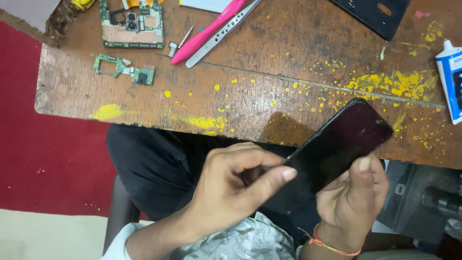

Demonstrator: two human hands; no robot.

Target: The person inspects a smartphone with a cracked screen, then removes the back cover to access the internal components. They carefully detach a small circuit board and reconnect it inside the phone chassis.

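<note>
Black glossy smartphone panel (339,144) is held tilted over the near edge of the worn wooden bench (269,91), above the person's lap. Head view: the right hand (351,197) grips its lower right edge, thumb pressed flat on the glass, remaining fingers wrapped behind. The left hand (231,190) has thumb and forefinger pinched together at the panel's left corner; whether a thin pick sits between them cannot be told. Risk: pressure at that corner may crack the glass, and a slip would likely drop the panel to the lap or floor, since nothing supports it from below. On the bench, well apart, lie a green circuit board (132,24), a small green sub-board (125,68), a pink pry tool (207,32), steel tweezers (221,33) and a white glue tube (451,79); a careless elbow could sweep these off.
</note>
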